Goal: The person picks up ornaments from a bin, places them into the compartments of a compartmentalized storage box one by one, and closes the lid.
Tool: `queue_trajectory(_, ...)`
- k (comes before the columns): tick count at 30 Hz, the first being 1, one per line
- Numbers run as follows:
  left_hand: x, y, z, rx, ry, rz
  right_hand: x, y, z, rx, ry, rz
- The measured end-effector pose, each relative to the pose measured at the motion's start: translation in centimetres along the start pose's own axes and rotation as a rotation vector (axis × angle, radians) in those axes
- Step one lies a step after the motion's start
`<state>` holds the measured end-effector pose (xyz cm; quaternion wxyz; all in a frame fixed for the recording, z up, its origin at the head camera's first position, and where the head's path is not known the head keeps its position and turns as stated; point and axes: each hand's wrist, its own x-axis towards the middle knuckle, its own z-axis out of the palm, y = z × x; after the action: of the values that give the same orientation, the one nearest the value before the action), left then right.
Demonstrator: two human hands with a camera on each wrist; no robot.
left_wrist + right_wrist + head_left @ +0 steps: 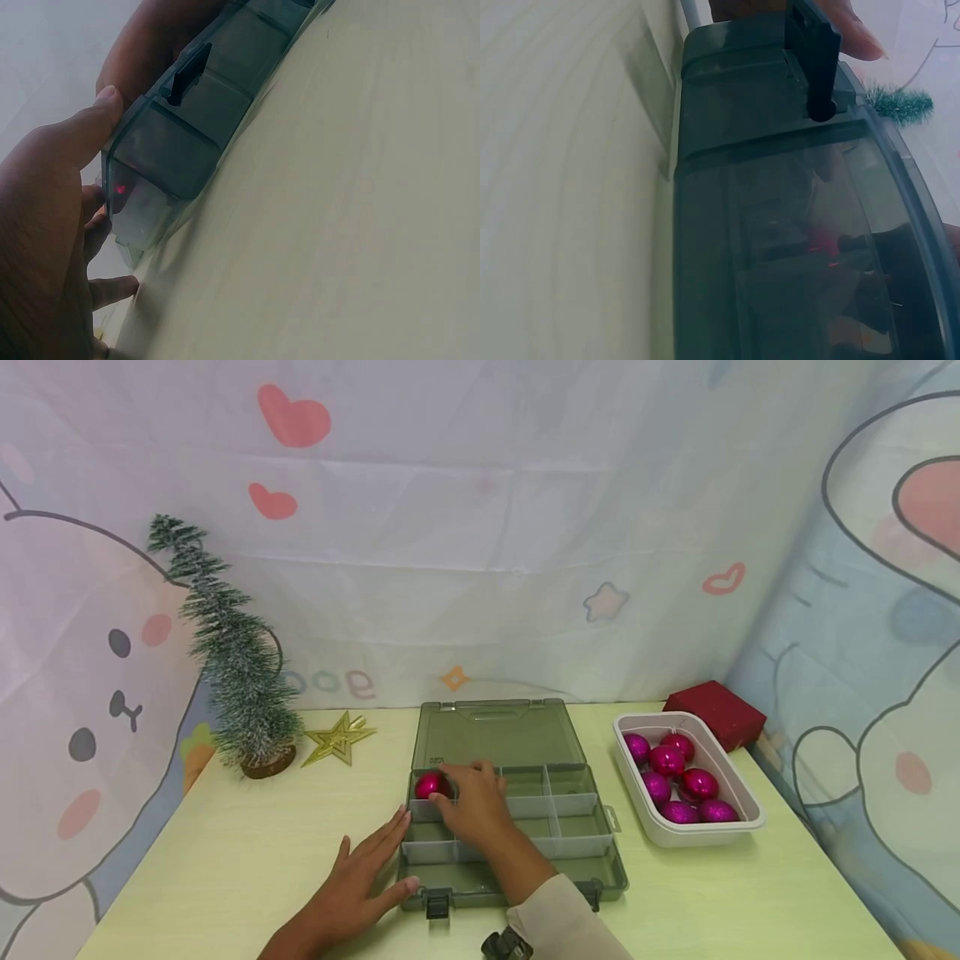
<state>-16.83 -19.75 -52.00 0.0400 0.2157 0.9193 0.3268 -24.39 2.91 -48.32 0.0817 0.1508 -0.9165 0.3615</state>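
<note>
A shiny red bauble (431, 786) sits in the back left compartment of a grey-green see-through divider box (517, 877). My right hand (480, 802) reaches over the box and pinches the bauble from its right side, thumb below and index finger above. Against the box's left side rests my left hand (356, 885), fingers straight along the wall and thumb at the front left corner. The left wrist view shows that thumb (105, 112) on the box's rim. Through the clear wall in the right wrist view, the bauble shows as a red blur (825, 240).
Right of the box stands a white tub (675, 835) with several red and purple baubles (667, 760). Behind it lies a dark red box (716, 710). A small frosted tree (243, 693) and a gold star (341, 739) are at the back left. The box's lid (498, 735) lies folded back.
</note>
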Motion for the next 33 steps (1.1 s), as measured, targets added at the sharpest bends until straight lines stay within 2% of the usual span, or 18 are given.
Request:
queue_trajectory(8,-0.2,0.1,0.1,-0.007,-0.005,-0.014,-0.1,-0.1,-0.1,0.032,0.004,0.010)
queue_trajectory(15,-0.2,0.1,0.1,0.003,-0.003,-0.009,-0.2,0.2,-1.1,0.073,-0.009,0.024)
queue_trajectory(25,-0.1,0.0,0.2,0.015,0.021,0.007,-0.7,2.3,-4.2,0.115,-0.010,-0.010)
queue_trajectory(33,-0.1,-0.2,0.3,0.023,0.032,-0.005,-1.4,3.9,-6.4,0.078,0.030,-0.045)
